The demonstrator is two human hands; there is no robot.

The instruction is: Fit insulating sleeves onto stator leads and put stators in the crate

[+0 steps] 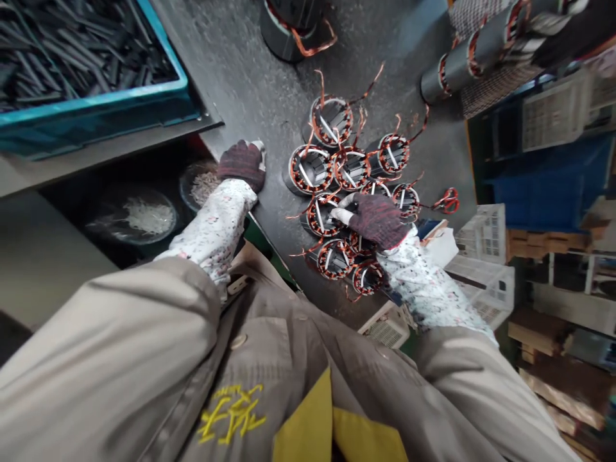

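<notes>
My left hand, in a dark knitted glove with pale fingertips, rests curled at the edge of the grey metal table. Its palm is hidden, so I cannot make out whether anything is in it. My right hand, gloved alike, reaches over a cluster of motor stators with copper windings. Its thumb and fingers close on the rim of one stator. Around it stand several more, among them a larger stator and one near the front. Copper leads stick out from them, and white strips cross their openings.
A blue crate of dark strips stands at upper left. Below it are bowls of small pale pieces. Red-handled scissors lie at the table's right. More stators lie in a row at upper right. White plastic crates stand beyond.
</notes>
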